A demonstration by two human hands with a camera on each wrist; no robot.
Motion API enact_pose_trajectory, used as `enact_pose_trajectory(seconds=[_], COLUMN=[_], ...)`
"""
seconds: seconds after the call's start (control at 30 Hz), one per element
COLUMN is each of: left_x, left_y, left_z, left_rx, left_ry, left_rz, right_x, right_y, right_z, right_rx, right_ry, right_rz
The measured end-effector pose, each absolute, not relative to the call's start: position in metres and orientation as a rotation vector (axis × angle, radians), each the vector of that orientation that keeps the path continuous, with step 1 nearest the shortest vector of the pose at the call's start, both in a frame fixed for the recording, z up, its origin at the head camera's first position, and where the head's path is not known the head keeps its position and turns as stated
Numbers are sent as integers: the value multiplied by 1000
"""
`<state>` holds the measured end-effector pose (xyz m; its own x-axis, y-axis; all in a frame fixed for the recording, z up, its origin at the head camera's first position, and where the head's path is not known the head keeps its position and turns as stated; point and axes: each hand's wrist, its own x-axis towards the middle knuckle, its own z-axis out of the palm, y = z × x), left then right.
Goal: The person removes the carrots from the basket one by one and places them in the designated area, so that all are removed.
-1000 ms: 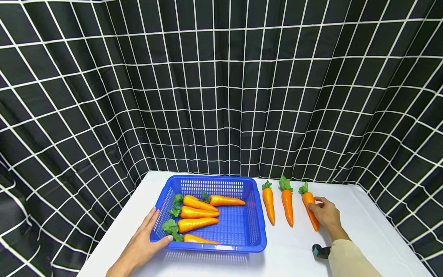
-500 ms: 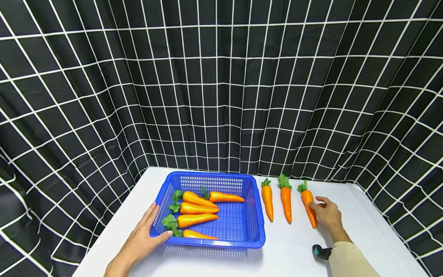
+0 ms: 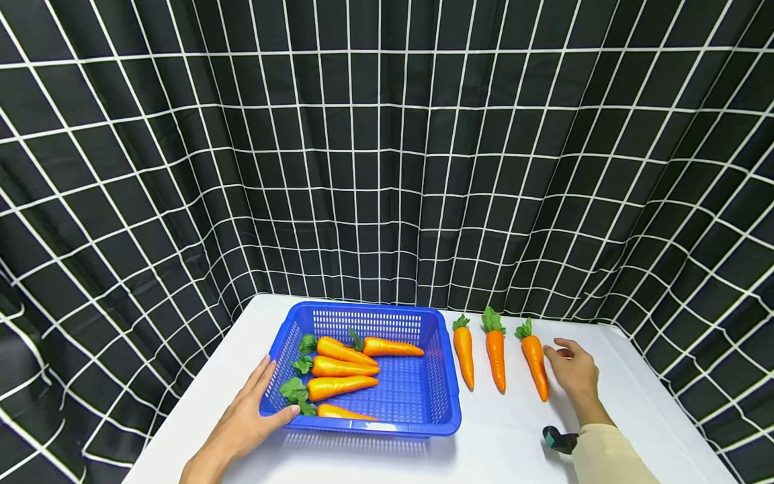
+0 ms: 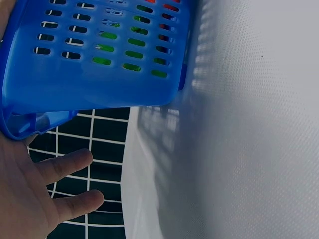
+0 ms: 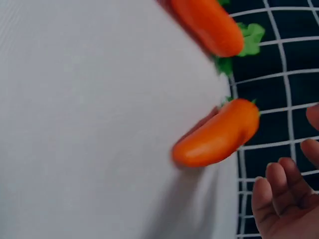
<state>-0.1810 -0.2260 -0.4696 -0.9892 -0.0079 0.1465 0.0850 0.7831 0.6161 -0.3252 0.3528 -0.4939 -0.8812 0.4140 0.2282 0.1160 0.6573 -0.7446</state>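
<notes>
1. Now, you seem to be working at the right-end carrot (image 3: 535, 368), which is lying flat on the white table (image 3: 496, 444), low and right of the middle in the head view.
2. Your right hand (image 3: 574, 376) is sitting just beside it, in the lower right of the frame. It is holding nothing: in the right wrist view its fingers are hanging loose, and a gap is showing between them and the carrot.
3. Your left hand (image 3: 244, 417) is resting on the blue basket (image 3: 387, 428) at the lower left. Its fingers are spreading out straight, and its thumb is lying over the near rim.
4. For doing this well, I am thinking slow and soft is best. The carrot is looking smooth and round, so a bump might be enough for rolling it into the middle carrot (image 3: 495, 359).
5. Its green leaves (image 3: 523, 328) are pointing to the top of the frame and a bit left; its thin tip (image 3: 545, 398) is pointing down and a bit right.
6. So its long line is running mostly up and down, leaning slightly more than the other two are leaning.
</notes>
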Motion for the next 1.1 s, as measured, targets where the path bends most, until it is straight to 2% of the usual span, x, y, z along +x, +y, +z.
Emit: enact_pose_trajectory(seconds=[0.17, 0.33, 0.5, 0.67, 0.87, 1.1], left_x=[-180, -179, -181, -182, -182, -180], left_y=[-227, -228, -229, -230, -229, -228], left_z=[-470, -470, -466, -466, -468, -470], left_rx=[-70, -62, -44, -66, -83, -69], left_ry=[-2823, -2842, -2869, -2843, -2813, -2835], left_rz=[-968, -963, -964, -950, -945, -948], right_x=[-325, -323, -314, -310, -318, -327], right_y=[334, 301, 260, 216, 177, 141], right_z=[-468, -425, -381, -351, -336, -336], right_rx=[-354, -164, 104, 486, 807, 952], right_ry=[-2348, -2218, -2080, -2024, -2018, -2072], right_rz=[1102, 1246, 1544, 1654, 1742, 1824])
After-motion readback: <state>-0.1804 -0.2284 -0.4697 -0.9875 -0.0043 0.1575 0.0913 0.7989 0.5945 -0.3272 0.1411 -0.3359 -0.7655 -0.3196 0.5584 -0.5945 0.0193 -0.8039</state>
